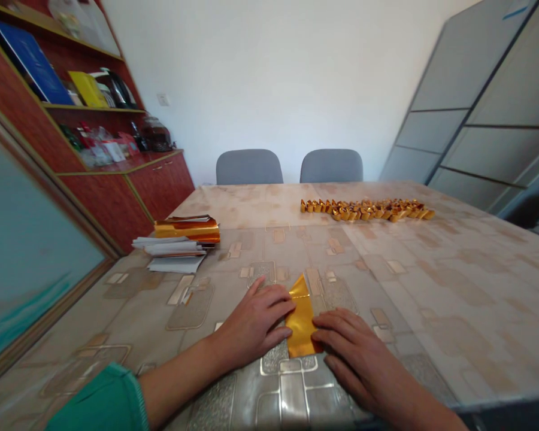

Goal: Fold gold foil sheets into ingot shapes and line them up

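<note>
On patterned table [431, 287], left hand [254, 326] and right hand [359, 353] press flat, fingers spread, on gold paper [302, 326].

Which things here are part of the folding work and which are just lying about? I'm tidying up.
In use: gold paper under left hand and right hand; paper stack; row of folded gold pieces.
Lying about: chairs, kettle, blue folder.

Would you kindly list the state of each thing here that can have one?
Gold sheet: partly folded, flat on the table, pressed by both hands.
Left hand: open, flat on the sheet.
Right hand: open, fingertips on the sheet.
Folded gold pieces: finished, in a row.
Paper stack: unfolded, piled.
</note>
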A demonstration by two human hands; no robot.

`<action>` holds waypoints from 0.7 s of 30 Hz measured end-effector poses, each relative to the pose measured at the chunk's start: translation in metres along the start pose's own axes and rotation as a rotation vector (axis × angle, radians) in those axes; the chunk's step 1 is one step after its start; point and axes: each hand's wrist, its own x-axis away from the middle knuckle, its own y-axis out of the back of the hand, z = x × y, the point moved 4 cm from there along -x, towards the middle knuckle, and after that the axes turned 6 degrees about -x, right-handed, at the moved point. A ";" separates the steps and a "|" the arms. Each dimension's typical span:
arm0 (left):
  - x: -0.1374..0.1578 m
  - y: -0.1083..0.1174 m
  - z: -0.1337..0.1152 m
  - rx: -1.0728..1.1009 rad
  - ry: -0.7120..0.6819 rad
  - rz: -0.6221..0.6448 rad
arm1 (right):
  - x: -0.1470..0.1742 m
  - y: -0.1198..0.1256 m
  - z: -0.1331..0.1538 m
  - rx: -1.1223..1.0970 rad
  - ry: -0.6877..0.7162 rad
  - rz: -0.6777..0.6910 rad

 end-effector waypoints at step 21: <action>-0.003 -0.001 0.006 0.055 0.015 0.021 | -0.001 0.001 0.007 0.052 0.057 0.037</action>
